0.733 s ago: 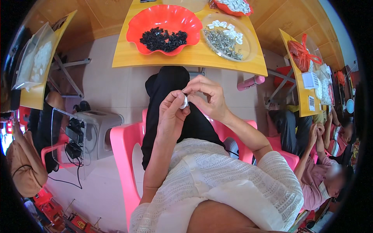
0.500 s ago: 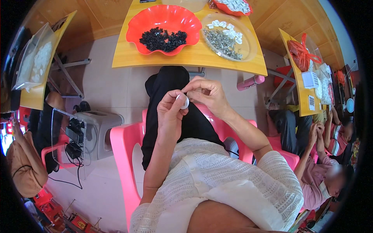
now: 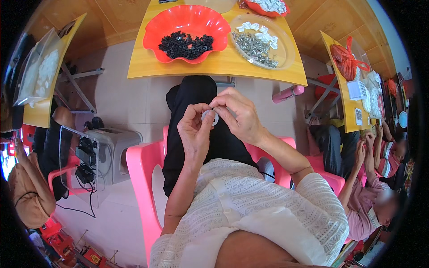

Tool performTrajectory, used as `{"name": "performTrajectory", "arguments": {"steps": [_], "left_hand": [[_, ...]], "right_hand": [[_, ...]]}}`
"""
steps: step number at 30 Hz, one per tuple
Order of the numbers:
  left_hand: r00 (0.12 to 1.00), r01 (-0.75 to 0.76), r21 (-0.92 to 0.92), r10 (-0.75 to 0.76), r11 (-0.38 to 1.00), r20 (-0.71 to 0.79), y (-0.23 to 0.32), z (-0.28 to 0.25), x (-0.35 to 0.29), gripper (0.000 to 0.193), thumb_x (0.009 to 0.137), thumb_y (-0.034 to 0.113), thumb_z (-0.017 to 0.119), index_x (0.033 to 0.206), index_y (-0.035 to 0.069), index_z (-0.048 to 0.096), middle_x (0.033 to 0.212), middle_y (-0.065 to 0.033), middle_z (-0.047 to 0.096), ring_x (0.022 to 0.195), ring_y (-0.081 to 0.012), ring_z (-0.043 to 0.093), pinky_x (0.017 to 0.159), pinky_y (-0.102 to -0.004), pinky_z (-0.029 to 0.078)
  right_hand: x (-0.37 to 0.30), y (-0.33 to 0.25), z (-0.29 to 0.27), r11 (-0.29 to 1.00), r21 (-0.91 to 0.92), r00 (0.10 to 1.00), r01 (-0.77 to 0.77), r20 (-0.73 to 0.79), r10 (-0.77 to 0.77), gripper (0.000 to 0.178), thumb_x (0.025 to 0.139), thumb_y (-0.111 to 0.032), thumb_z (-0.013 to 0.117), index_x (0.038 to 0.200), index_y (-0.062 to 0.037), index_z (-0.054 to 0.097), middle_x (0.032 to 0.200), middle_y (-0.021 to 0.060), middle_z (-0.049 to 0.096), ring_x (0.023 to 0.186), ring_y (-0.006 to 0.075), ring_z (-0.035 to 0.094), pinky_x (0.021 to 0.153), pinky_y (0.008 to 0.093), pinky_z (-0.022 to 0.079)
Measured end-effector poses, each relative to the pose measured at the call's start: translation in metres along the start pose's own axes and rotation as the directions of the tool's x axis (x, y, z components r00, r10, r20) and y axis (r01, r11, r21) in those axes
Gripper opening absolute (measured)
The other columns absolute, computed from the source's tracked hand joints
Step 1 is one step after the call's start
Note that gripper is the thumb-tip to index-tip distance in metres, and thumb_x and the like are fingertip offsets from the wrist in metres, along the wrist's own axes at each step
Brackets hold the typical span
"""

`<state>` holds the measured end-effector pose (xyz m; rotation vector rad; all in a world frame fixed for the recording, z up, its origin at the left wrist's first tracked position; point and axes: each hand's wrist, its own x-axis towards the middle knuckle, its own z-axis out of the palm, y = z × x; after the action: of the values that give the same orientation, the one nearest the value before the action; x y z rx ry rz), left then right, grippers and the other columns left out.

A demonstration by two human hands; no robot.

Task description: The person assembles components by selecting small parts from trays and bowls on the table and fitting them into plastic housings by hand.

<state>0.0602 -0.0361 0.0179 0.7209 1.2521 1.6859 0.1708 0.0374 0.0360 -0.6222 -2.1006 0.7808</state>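
Over my lap, my left hand [image 3: 195,127] grips a small round white plastic piece [image 3: 215,119] between thumb and fingers. My right hand [image 3: 239,115] meets it at the piece's upper edge, with thumb and forefinger pinched around something too small to make out. Beyond my knees, a red scalloped bowl [image 3: 187,15] on the table holds many small black parts [image 3: 185,45]. To its right, a clear round tray [image 3: 288,52] contains small metal parts [image 3: 255,48] and several white plastic pieces [image 3: 263,32].
The yellow table [image 3: 147,69] has its near edge just past my knees. Another red dish [image 3: 268,8] of white parts stands at the back right. A pink bottle [image 3: 288,94] is below the table's right side. People work at tables on both sides.
The white piece has turned so its round face shows more. My right fingers have shifted slightly and stay pinched at its upper edge.
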Motion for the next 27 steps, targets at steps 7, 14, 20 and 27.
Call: {"name": "performTrajectory", "arguments": {"steps": [7, 14, 20, 27], "left_hand": [[0.997, 0.031, 0.065, -0.036, 0.997, 0.073, -0.004, 0.001, -0.002, 0.005, 0.083, 0.001, 0.058, 0.087, 0.001, 0.056, 0.073, 0.0028, 0.051, 0.06, -0.001, 0.044, 0.05, -0.0157, 0.037], [0.994, 0.075, 0.045, -0.079, 0.996, 0.08, -0.003, 0.0, -0.002, 0.008, 0.084, 0.005, 0.057, 0.091, 0.002, 0.058, 0.074, 0.0032, 0.055, 0.062, -0.0005, 0.047, 0.05, -0.0157, 0.038], [0.991, 0.099, 0.0, -0.098, 0.995, 0.095, -0.001, -0.003, -0.001, 0.007, 0.085, 0.008, 0.057, 0.091, 0.004, 0.059, 0.074, 0.0038, 0.055, 0.062, -0.0004, 0.048, 0.052, -0.0149, 0.04], [0.997, 0.043, 0.058, -0.047, 0.997, 0.069, -0.006, -0.003, 0.0, 0.005, 0.086, 0.006, 0.057, 0.09, 0.004, 0.057, 0.073, 0.0041, 0.053, 0.064, -0.0006, 0.048, 0.053, -0.0155, 0.041]], "right_hand": [[0.004, -0.001, -0.007, 0.998, 0.008, 0.996, 0.057, 0.065, -0.057, 0.015, 0.075, 0.007, 0.057, 0.089, 0.0007, 0.055, 0.08, 0.0108, 0.055, 0.072, 0.0236, 0.056, 0.062, 0.03, 0.045], [0.004, 0.001, -0.01, 0.997, 0.06, 0.993, -0.044, 0.112, 0.037, 0.014, 0.076, 0.006, 0.057, 0.089, 0.0016, 0.054, 0.08, 0.0098, 0.054, 0.072, 0.0193, 0.057, 0.063, 0.0279, 0.046], [0.004, 0.003, -0.011, 0.906, 0.32, 0.96, -0.278, 0.112, 0.255, 0.013, 0.078, 0.004, 0.059, 0.09, 0.0033, 0.059, 0.082, 0.0083, 0.056, 0.075, 0.0151, 0.058, 0.067, 0.0248, 0.047], [0.003, -0.003, -0.013, 0.986, 0.094, 0.983, -0.137, 0.131, 0.125, 0.009, 0.076, 0.004, 0.061, 0.085, 0.0029, 0.063, 0.082, 0.0102, 0.059, 0.073, 0.0156, 0.059, 0.064, 0.0247, 0.047]]}}
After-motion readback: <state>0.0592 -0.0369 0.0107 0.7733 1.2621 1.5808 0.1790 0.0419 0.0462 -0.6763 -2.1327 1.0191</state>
